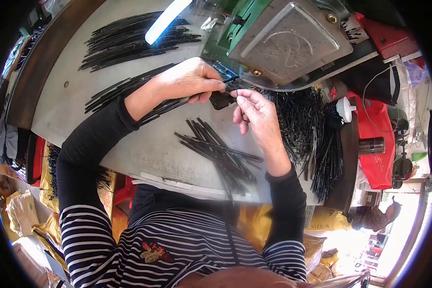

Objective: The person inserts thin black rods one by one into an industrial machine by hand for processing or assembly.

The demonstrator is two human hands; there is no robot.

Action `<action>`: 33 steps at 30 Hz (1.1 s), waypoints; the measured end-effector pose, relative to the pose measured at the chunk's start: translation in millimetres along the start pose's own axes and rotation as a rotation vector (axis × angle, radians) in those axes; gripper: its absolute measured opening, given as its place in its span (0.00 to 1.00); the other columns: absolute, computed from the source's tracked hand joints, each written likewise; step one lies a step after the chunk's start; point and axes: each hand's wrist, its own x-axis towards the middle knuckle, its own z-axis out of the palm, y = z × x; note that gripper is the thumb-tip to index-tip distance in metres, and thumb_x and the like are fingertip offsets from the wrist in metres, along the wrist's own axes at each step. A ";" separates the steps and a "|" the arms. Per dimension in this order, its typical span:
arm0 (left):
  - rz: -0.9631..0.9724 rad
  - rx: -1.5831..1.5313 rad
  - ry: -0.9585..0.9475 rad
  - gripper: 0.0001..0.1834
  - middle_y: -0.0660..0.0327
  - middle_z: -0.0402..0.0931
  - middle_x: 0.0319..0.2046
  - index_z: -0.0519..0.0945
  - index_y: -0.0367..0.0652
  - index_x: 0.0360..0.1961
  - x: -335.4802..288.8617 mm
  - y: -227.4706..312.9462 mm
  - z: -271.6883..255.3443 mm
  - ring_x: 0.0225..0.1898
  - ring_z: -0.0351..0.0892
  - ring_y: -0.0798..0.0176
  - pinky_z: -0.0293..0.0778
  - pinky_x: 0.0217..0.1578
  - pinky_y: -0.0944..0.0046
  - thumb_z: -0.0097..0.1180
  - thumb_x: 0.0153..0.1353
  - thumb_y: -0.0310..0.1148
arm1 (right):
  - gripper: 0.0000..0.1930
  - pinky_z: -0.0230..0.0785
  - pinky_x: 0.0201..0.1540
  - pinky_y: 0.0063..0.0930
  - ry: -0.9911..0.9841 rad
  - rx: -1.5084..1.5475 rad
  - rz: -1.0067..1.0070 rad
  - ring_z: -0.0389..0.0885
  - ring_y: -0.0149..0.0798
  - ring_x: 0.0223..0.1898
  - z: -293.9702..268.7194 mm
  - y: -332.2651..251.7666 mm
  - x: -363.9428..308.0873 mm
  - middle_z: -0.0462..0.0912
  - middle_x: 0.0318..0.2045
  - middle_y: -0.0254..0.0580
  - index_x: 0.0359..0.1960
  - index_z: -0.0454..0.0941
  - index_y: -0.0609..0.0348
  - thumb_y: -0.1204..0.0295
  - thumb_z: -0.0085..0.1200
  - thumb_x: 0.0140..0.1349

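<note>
Thin black strip (232, 78) pinched at fingers (220, 86); loose strips (217, 150) crossed nearby.

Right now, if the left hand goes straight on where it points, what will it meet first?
The left hand would probably meet the right hand first, at its fingertips; depth is unclear in this view.

To your right you have a red bag (380, 165), a brown cylinder (371, 146) overlapping it in view. Yellow sacks (332, 219) lie on both sides of you; a bright opening (393, 235) shows lower right.
</note>
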 end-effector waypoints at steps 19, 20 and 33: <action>-0.003 -0.005 0.020 0.16 0.64 0.72 0.11 0.81 0.35 0.34 1.7 0.2 2.0 0.10 0.66 0.75 0.62 0.13 0.74 0.51 0.61 0.38 | 0.12 0.57 0.14 0.12 0.015 0.010 -0.009 0.67 0.21 0.12 0.6 1.4 -1.1 0.75 0.18 0.36 0.45 0.72 0.64 0.70 0.42 0.66; -0.014 -0.006 0.027 0.16 0.64 0.72 0.11 0.81 0.35 0.35 1.9 0.0 2.4 0.09 0.66 0.75 0.62 0.13 0.74 0.51 0.61 0.38 | 0.12 0.57 0.14 0.12 0.014 0.006 -0.012 0.67 0.21 0.12 0.4 1.4 -1.4 0.75 0.18 0.36 0.45 0.72 0.64 0.70 0.42 0.66; -0.049 -0.033 0.044 0.16 0.64 0.70 0.10 0.81 0.35 0.33 -1.1 6.0 -1.2 0.08 0.63 0.76 0.59 0.11 0.73 0.52 0.58 0.40 | 0.13 0.58 0.15 0.14 -0.027 0.148 0.025 0.66 0.24 0.12 1.5 2.5 2.2 0.75 0.18 0.38 0.45 0.71 0.65 0.69 0.45 0.65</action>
